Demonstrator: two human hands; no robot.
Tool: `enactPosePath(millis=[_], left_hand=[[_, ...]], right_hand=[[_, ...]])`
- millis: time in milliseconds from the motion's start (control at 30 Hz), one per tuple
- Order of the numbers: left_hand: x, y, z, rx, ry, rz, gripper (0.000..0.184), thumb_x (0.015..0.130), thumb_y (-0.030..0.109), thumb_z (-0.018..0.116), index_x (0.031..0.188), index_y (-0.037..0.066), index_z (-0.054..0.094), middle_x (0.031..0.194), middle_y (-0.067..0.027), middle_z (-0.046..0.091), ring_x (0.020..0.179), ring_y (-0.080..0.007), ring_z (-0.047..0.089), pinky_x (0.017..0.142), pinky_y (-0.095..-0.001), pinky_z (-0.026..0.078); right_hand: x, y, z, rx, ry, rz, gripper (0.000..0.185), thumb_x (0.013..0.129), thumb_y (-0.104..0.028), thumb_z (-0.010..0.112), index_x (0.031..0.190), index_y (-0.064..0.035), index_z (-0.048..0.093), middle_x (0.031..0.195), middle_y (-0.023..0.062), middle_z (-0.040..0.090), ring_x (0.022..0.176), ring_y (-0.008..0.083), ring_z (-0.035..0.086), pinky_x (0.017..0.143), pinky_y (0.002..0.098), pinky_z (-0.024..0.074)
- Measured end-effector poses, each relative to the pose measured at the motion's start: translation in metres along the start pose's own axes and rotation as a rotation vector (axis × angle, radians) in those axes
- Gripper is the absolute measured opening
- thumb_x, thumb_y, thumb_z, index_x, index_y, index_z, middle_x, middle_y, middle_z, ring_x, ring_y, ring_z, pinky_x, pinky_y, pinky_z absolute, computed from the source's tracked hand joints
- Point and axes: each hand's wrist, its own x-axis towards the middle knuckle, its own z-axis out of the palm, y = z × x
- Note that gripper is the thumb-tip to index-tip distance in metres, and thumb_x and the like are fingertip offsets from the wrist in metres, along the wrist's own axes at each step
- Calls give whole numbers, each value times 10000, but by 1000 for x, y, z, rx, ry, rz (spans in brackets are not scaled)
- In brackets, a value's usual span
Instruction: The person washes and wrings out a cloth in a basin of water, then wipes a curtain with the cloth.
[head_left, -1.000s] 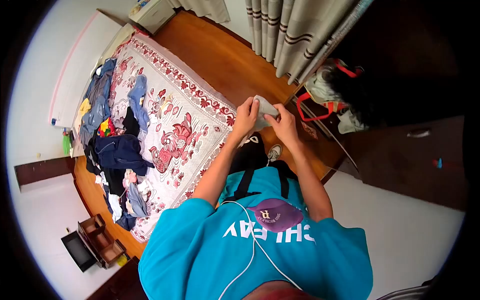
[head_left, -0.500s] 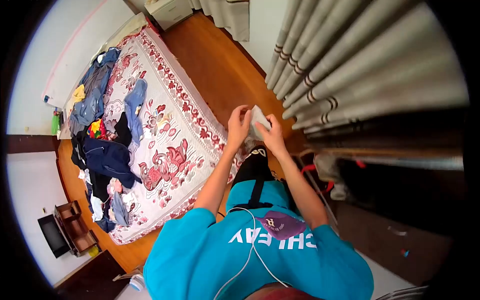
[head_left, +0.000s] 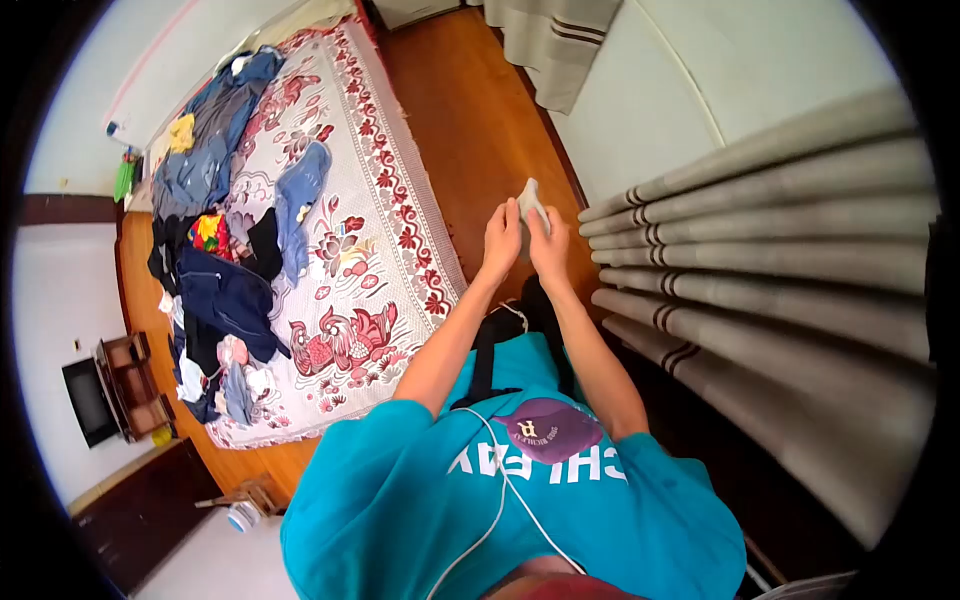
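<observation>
A small light grey cloth (head_left: 531, 203) is held between my two hands in front of my body. My left hand (head_left: 503, 238) is closed on its left side, with the thumb along it. My right hand (head_left: 547, 243) grips the other side, thumb on top. A narrow tip of the cloth sticks up beyond the fingers; its lower part is partly hidden by the hands. Both hands are over the wooden floor, right of the bed (head_left: 375, 235).
Piled clothes (head_left: 225, 290) lie along the bed's far left side, with a blue garment (head_left: 298, 205) beside them. Grey curtains (head_left: 760, 270) hang at the right. A small wooden shelf unit (head_left: 133, 385) and a stool (head_left: 250, 495) stand at the lower left.
The view has turned, bringing the curtains across the right side and hiding the dark cabinet and red-handled bag. The cloth now shows as a narrower shape, and my hands are closer together.
</observation>
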Motion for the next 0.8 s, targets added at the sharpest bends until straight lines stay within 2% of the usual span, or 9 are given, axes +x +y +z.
enactPosePath(millis=[33,100,133,300,367,400,433,533,800], left_hand=[[11,5,1,-8,22,-7,416,1063,352,440,1044,-30,603,895,-53,608,830,-105,539,741,-274,445],[41,18,4,-135,190,-18,393,1049,331,463,1025,-34,606,891,-57,610,811,-115,538,723,-285,448],[53,28,3,-141,213,-24,393,1049,331,463,1025,-34,606,891,-57,610,811,-115,538,723,-285,448],[156,72,-5,-289,135,-117,319,1015,250,493,972,-30,642,881,-60,619,814,-132,559,740,-289,462],[201,89,-5,-312,218,-56,320,1014,256,499,892,-8,631,818,-41,595,754,-123,530,687,-304,445],[221,99,-8,-312,212,-109,318,1013,252,497,866,-2,618,795,-37,586,726,-121,519,661,-310,434],[241,110,-11,-308,199,-163,319,1013,248,495,840,4,605,772,-32,578,698,-119,508,635,-316,422],[305,139,-12,-246,235,-177,345,999,250,506,773,2,586,742,-36,580,673,-119,500,605,-319,413],[441,191,-34,-211,270,-121,332,986,222,486,813,-20,635,721,-66,596,629,-143,510,536,-334,412]], right_hand=[[10,1,4,-5,-24,4,264,978,-263,603,1000,-1,605,935,56,603,857,137,539,724,304,419],[40,0,17,-473,83,-345,244,953,-201,594,1089,2,583,1064,175,599,1035,320,532,842,403,425],[55,-1,22,-397,21,-296,307,958,-184,568,1192,9,522,1155,205,568,1149,392,472,909,459,399],[159,-23,63,-247,11,-427,364,1012,-235,524,1261,21,454,1131,227,557,1114,380,506,931,463,405],[206,-44,73,-237,-171,-273,360,1040,-284,492,1228,22,465,1099,228,561,1028,363,549,887,433,431],[228,-54,80,-248,-165,-361,329,1049,-308,480,1134,10,477,999,223,579,895,349,585,781,412,461],[249,-64,86,-235,-175,-345,329,1049,-308,480,1134,10,477,999,223,579,895,349,585,781,412,461],[306,-82,102,-226,-252,-189,316,1054,-306,470,958,-6,443,795,219,563,716,348,580,633,415,445],[440,-132,156,-416,-254,-262,344,1043,-323,468,893,-14,475,758,259,592,685,448,574,572,489,424]])
